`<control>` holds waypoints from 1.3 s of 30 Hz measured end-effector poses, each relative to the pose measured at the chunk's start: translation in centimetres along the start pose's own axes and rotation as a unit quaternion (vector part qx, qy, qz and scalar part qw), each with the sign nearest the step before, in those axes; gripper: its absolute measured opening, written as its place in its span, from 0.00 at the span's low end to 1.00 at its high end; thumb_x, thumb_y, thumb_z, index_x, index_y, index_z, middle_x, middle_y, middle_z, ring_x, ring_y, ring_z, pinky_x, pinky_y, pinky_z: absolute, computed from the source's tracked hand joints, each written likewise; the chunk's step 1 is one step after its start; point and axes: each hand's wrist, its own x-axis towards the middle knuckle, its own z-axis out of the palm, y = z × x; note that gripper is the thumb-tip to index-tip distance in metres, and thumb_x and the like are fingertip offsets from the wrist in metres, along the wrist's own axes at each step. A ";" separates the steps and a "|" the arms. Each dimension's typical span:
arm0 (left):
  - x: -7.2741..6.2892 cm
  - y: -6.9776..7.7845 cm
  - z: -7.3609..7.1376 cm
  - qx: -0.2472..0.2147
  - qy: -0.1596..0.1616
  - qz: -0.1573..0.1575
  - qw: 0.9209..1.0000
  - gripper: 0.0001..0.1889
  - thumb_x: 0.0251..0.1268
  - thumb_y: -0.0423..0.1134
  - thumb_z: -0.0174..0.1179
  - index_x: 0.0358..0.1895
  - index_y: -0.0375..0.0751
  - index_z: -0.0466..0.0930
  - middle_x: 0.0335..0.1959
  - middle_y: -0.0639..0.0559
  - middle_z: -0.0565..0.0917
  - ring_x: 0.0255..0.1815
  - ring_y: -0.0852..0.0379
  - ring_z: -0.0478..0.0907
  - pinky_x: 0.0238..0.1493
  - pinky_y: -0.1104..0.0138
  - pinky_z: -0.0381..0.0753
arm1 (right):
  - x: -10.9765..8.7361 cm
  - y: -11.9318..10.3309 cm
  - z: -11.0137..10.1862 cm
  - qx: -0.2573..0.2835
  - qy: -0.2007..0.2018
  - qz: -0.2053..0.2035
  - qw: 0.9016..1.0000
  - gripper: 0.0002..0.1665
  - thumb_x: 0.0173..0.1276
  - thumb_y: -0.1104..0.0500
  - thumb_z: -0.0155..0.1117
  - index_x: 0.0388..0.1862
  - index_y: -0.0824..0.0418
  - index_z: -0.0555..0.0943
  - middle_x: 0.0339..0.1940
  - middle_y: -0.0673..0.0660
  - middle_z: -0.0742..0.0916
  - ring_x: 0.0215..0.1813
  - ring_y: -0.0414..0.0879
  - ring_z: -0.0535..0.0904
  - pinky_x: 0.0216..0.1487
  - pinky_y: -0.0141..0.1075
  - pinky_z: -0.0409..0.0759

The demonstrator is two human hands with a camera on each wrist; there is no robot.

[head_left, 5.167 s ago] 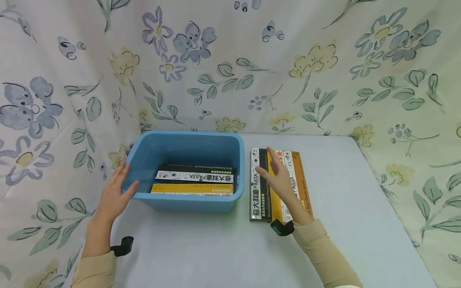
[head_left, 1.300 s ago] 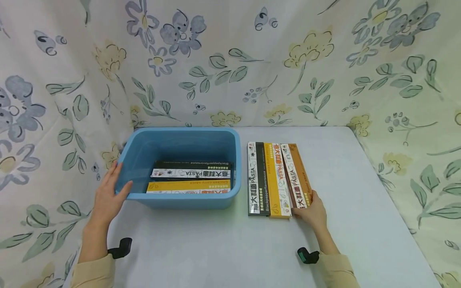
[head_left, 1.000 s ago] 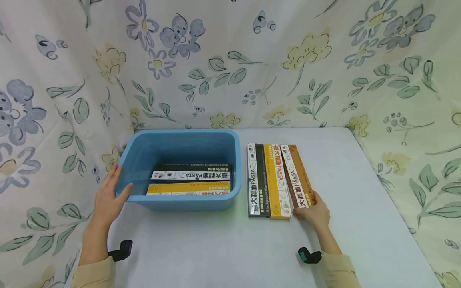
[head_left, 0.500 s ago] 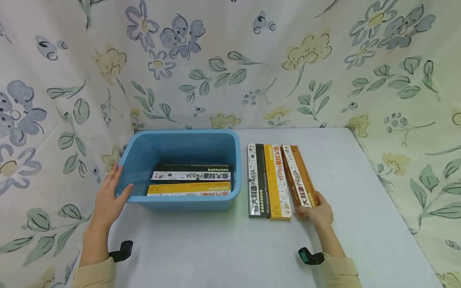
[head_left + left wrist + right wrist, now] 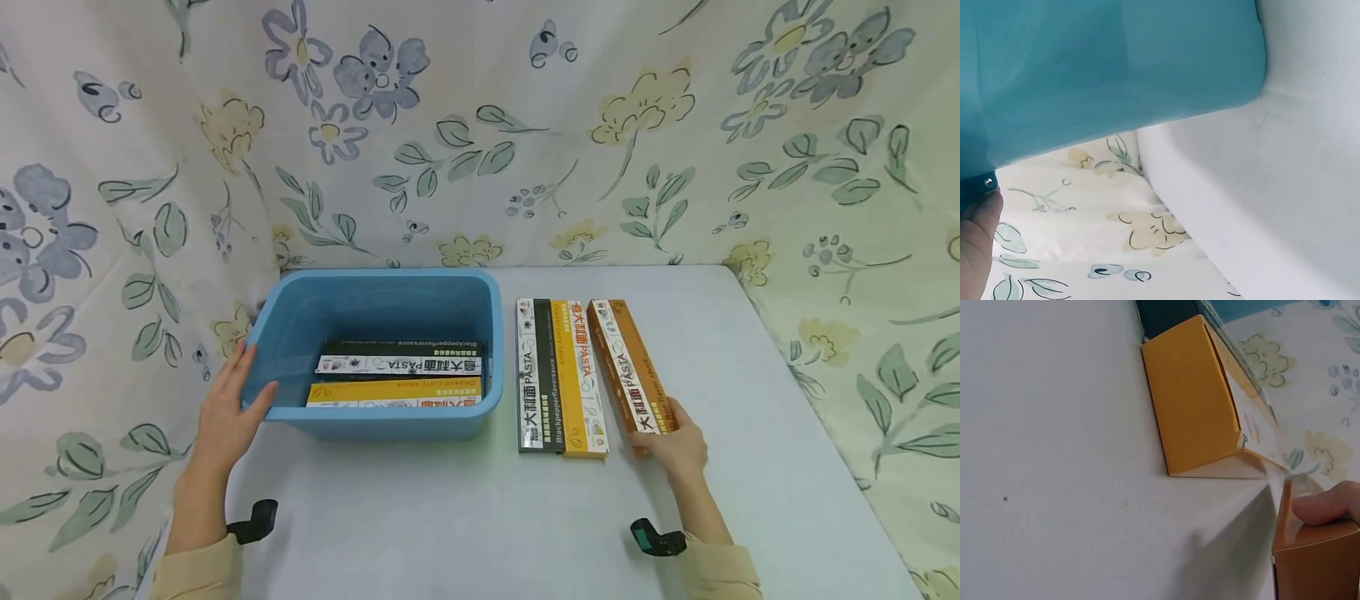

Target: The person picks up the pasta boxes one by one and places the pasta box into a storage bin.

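Observation:
My right hand point(image 5: 681, 443) holds the near end of a brown-and-white pasta box point(image 5: 633, 367), thumb on one side. In the right wrist view, the thumb lies against the brown box point(image 5: 1316, 569). Left of it, with a gap, a yellow-and-white pasta box point(image 5: 579, 379) and a black-and-white pasta box point(image 5: 538, 375) lie side by side. My left hand point(image 5: 228, 417) rests at the front left corner of a blue plastic bin point(image 5: 390, 427), fingers extended along the rim. Inside the bin lie a black-and-white pasta box point(image 5: 401, 365) and a yellow one point(image 5: 393, 390).
The white table point(image 5: 420, 517) carries everything. A floral curtain point(image 5: 465, 167) hangs behind and along both sides, close to the bin's back and left. A black wrist camera point(image 5: 656, 537) sits on the right wrist, another wrist camera point(image 5: 255, 521) on the left.
My right hand has come from above the boxes to the brown box's near end and shifted that box rightward, away from the yellow one. My left hand stays on the bin.

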 end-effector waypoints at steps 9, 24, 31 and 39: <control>-0.3 0.0 -0.1 -0.003 -0.006 -0.003 1.000 0.35 0.71 0.41 0.53 0.76 0.36 0.51 0.77 0.36 0.51 0.73 0.27 0.49 0.58 0.28 0.55 | -0.8 -1.1 -1.3 -0.005 -0.001 -0.019 1.000 0.63 0.47 0.59 0.77 0.79 0.59 0.52 0.70 0.76 0.65 0.65 0.69 0.62 0.58 0.59 0.65; -0.2 0.1 -0.1 0.001 -0.010 -0.009 1.000 0.35 0.71 0.42 0.54 0.77 0.38 0.51 0.77 0.36 0.51 0.73 0.27 0.49 0.59 0.27 0.55 | -2.6 -3.4 -2.8 -0.014 -0.018 -0.064 0.998 0.62 0.47 0.60 0.78 0.78 0.60 0.54 0.68 0.74 0.68 0.61 0.66 0.65 0.50 0.51 0.71; -0.2 0.1 -0.1 0.002 -0.007 -0.003 1.000 0.35 0.71 0.42 0.54 0.76 0.38 0.51 0.77 0.35 0.52 0.73 0.26 0.49 0.58 0.27 0.55 | -3.4 -4.5 -3.2 -0.006 -0.021 -0.077 0.997 0.62 0.47 0.61 0.78 0.78 0.61 0.54 0.67 0.73 0.69 0.60 0.64 0.66 0.47 0.47 0.72; -0.1 0.1 -0.2 0.011 -0.010 0.001 1.000 0.35 0.72 0.44 0.53 0.77 0.38 0.51 0.77 0.37 0.51 0.72 0.26 0.49 0.58 0.28 0.55 | -4.0 -5.3 -3.3 -0.002 -0.026 -0.093 0.995 0.61 0.46 0.62 0.78 0.78 0.61 0.56 0.66 0.72 0.71 0.58 0.63 0.66 0.45 0.45 0.71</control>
